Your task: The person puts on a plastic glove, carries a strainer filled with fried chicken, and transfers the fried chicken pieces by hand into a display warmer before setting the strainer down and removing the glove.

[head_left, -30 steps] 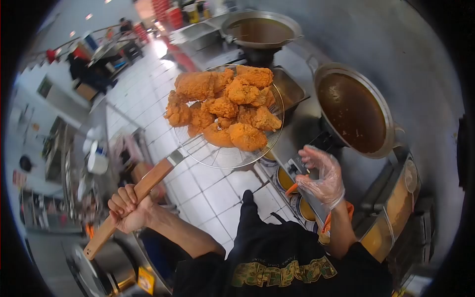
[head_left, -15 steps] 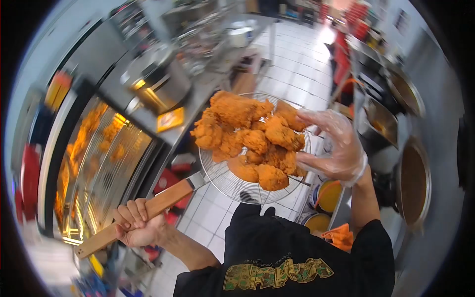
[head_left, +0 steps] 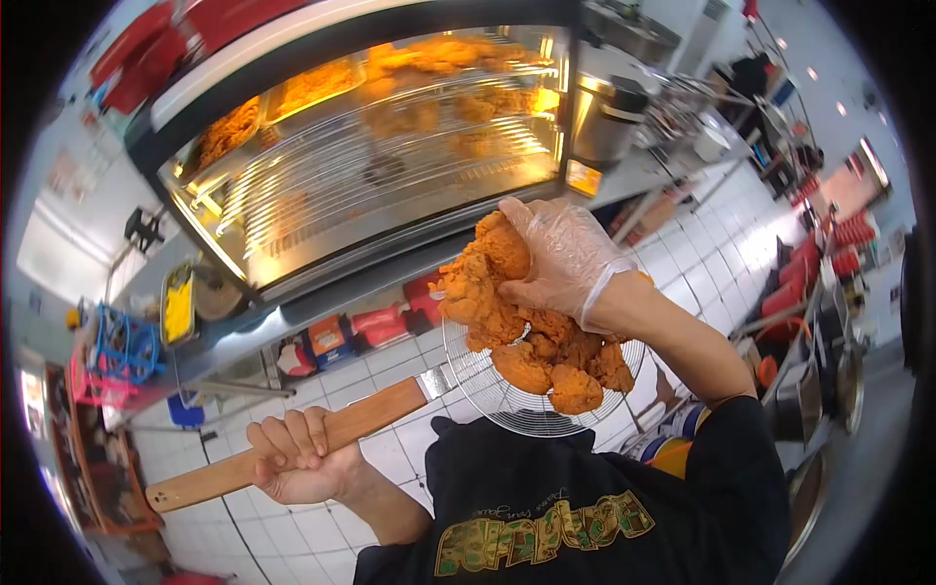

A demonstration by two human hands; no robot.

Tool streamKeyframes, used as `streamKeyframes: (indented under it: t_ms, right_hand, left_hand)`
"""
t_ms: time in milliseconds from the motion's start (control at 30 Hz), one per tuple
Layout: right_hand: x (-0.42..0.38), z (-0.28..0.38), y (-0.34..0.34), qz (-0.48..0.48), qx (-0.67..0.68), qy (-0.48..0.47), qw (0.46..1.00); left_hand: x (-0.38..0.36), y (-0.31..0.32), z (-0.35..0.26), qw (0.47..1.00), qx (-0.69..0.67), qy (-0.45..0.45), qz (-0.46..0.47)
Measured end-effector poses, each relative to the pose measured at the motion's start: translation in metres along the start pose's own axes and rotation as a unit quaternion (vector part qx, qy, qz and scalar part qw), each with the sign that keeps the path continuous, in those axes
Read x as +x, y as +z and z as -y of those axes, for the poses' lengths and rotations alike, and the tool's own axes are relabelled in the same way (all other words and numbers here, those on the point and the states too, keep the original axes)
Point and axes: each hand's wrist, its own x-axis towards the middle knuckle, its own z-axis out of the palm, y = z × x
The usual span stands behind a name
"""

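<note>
My left hand (head_left: 304,456) is wrapped round the wooden handle (head_left: 375,411) of a round wire skimmer (head_left: 470,390). Golden-brown fried chicken pieces (head_left: 575,387) are heaped in the skimmer's mesh, which is held in front of my chest. My right hand (head_left: 565,252), in a clear plastic glove, closes on a fried chicken piece (head_left: 502,244) at the top left of the heap. Its fingertips are partly hidden behind that piece. Beyond the skimmer is a lit glass display warmer (head_left: 322,210) with wire racks and more fried chicken on its upper levels.
The warmer stands on a metal counter (head_left: 234,343). A tray with a yellow item (head_left: 179,310) and a blue plastic basket (head_left: 127,343) are at the left. Bags lie under the counter. Pots and pans (head_left: 799,400) line the right side. White floor tiles (head_left: 751,292) run between.
My view has turned left, bringing the warmer in front of me. The gloved right hand has moved from the heap's right side onto a chicken piece at its top. The left hand keeps the handle.
</note>
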Motion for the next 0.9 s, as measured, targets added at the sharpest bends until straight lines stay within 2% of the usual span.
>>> streamKeyframes:
  t_ms: [100,167,200,233,367,400,433,467,567,633,667,767,867,900]
  right_hand:
    - [0.025,0.014,-0.009,-0.028,-0.034,-0.031,0.999]
    - [0.041,0.024,-0.015,0.018,-0.038,-0.027,0.999]
    - [0.038,0.018,0.014,-0.012,-0.063,0.052,0.997]
    - [0.045,0.023,0.005,0.003,-0.054,0.035,0.998]
    - [0.063,0.016,0.006,-0.048,-0.074,-0.079,0.993]
    - [0.070,0.013,0.002,-0.012,-0.069,-0.076,0.995]
    - [0.076,0.031,0.036,0.008,-0.085,0.002,0.996]
    - [0.080,0.031,0.034,0.049,-0.073,0.009,0.996]
    - [0.098,0.027,0.031,0.043,-0.014,-0.050,0.998]
    - [0.110,0.025,0.016,0.066,0.006,-0.049,0.997]
    - [0.114,0.027,0.015,0.066,0.010,0.007,0.998]
    - [0.135,0.023,-0.002,0.137,0.119,0.043,0.982]
    - [0.155,0.026,-0.017,0.153,0.376,0.102,0.908]
    - [0.156,0.022,-0.012,0.126,0.371,0.133,0.910]
  left_hand:
    - [0.002,0.020,-0.013,0.999,0.014,0.039,-0.027]
    - [-0.003,0.027,-0.016,0.996,0.021,0.064,-0.052]
    - [0.019,-0.030,0.012,0.999,-0.039,0.012,-0.022]
    - [0.012,-0.018,0.004,0.998,-0.027,0.034,-0.036]
    - [0.001,-0.002,0.001,0.995,-0.006,0.073,-0.071]
    - [-0.003,0.003,0.005,0.993,0.002,0.086,-0.075]
    - [0.021,-0.058,0.005,0.997,-0.033,0.035,-0.062]
    - [0.016,-0.050,0.003,0.997,-0.018,0.041,-0.069]
    - [0.008,-0.040,0.000,0.993,0.011,0.074,-0.093]
    - [0.005,-0.036,-0.002,0.990,0.013,0.096,-0.103]
    - [0.031,-0.060,-0.003,0.994,-0.011,0.057,-0.096]
    - [0.037,-0.067,-0.021,0.992,0.005,0.068,-0.110]
    - [0.060,-0.079,-0.042,0.989,0.001,0.074,-0.128]
    - [0.078,-0.091,-0.045,0.990,-0.006,0.049,-0.130]
